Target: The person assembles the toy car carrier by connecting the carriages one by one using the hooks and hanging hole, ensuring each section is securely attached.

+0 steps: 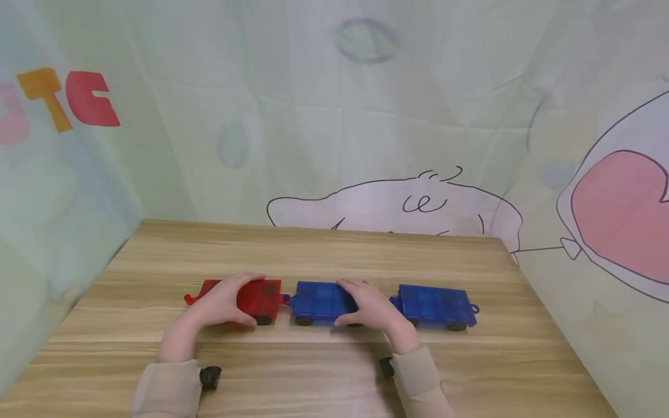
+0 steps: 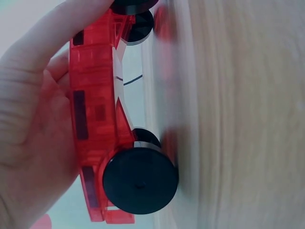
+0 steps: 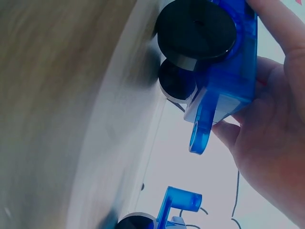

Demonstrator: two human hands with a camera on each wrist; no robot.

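Observation:
A see-through red toy wagon (image 1: pixel 266 296) on black wheels stands at the left of a row. My left hand (image 1: pixel 222 302) grips it across its width, thumb at the near side and fingers at the far side. To its right is a blue toy wagon (image 1: pixel 319 299), held the same way at its right end by my right hand (image 1: pixel 371 305). The red wagon's coupling (image 1: pixel 285 299) overlaps the blue wagon's front hook. In the right wrist view, a ring (image 3: pixel 201 126) on the held blue wagon's end is apart from the upright hook (image 3: pixel 183 199) of another wagon.
A second blue wagon (image 1: pixel 436 303) stands at the right end of the row, untouched, with a ring (image 1: pixel 474 308) at its outer end. The wood-grain table (image 1: pixel 292 371) meets a printed cloth backdrop (image 1: pixel 313 116) behind and at both sides.

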